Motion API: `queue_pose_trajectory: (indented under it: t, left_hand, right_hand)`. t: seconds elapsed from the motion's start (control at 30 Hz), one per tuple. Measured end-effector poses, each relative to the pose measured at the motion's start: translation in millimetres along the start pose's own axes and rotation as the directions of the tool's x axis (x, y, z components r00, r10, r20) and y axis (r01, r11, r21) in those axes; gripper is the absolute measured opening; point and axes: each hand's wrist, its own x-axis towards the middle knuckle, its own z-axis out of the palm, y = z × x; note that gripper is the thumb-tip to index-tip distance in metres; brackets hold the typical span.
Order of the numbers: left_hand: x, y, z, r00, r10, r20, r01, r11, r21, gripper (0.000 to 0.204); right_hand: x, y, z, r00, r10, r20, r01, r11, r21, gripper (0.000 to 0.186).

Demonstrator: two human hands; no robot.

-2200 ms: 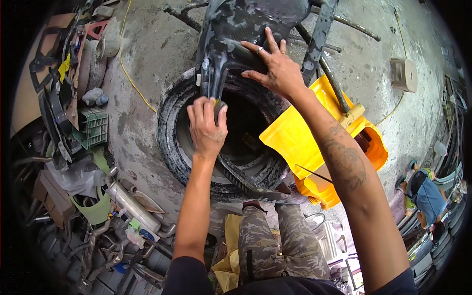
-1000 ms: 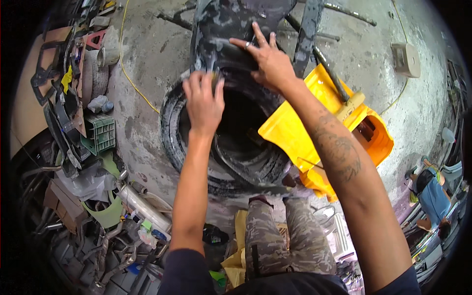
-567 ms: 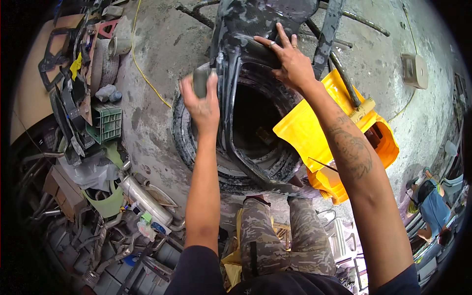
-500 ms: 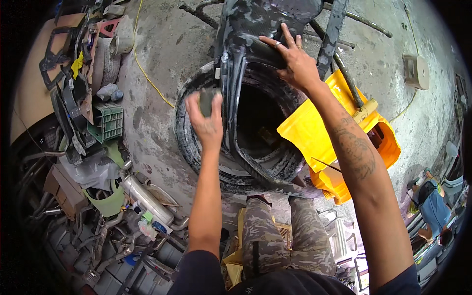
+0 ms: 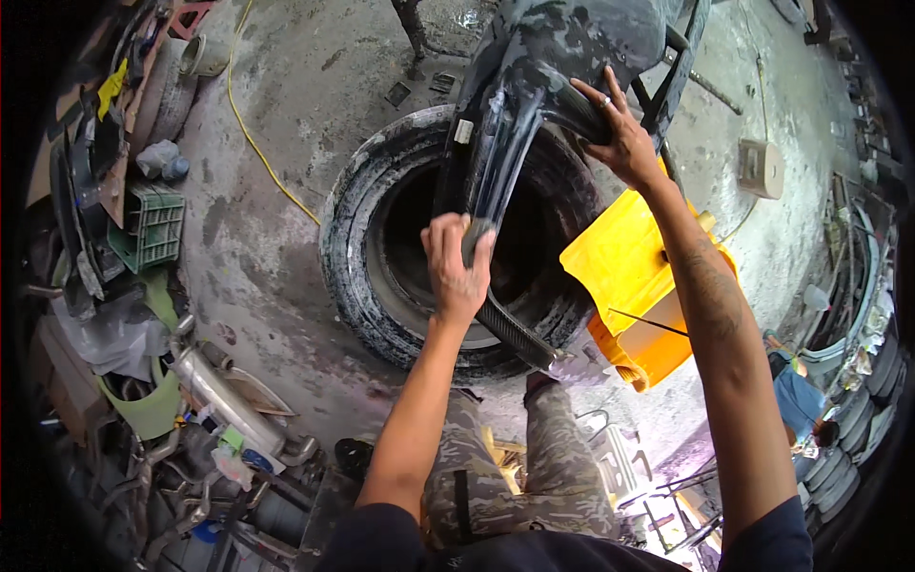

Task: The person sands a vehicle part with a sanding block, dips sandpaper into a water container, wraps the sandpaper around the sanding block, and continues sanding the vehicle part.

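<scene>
Dark grey block [image 5: 474,240] gripped between curled fingers and thumb of left hand [image 5: 459,272], held at narrow arm [image 5: 510,157] of glossy black woven-patterned panel [image 5: 581,48]. Panel extended over worn black rubber tyre [image 5: 348,238], opening partly covered. Right hand [image 5: 624,143] laid on panel, fingers spread, nothing grasped. Cut-open yellow plastic container [image 5: 610,253] partly hidden by right forearm [image 5: 724,315]. Beige plastic stool [image 5: 760,169], green plastic crate [image 5: 157,224] placed well apart.
</scene>
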Motion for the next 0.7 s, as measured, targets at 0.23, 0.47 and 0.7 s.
queue_pose_trajectory:
  t: [0.23,0.47,0.7]
  left_hand:
    - [109.6,9.9,29.5,0.998,0.066,0.023,-0.065,0.997,-0.049,0.030]
    - [31.7,-37.8,-54.7,0.760,-0.650,0.003,0.503,0.584,-0.637,0.042]
    - [-20.2,-19.0,-52.1,0.697,-0.680,0.228,0.593,0.368,-0.716,0.036]
  right_hand:
    - [14.7,-5.5,-7.8,0.987,-0.155,0.042,0.153,0.987,0.054,0.097]
    - [49.4,-24.9,-5.5,0.973,-0.231,0.018,0.230,0.953,-0.197,0.131]
    - [55.5,-21.4,8.0,0.983,-0.183,0.016,0.182,0.962,-0.203,0.123]
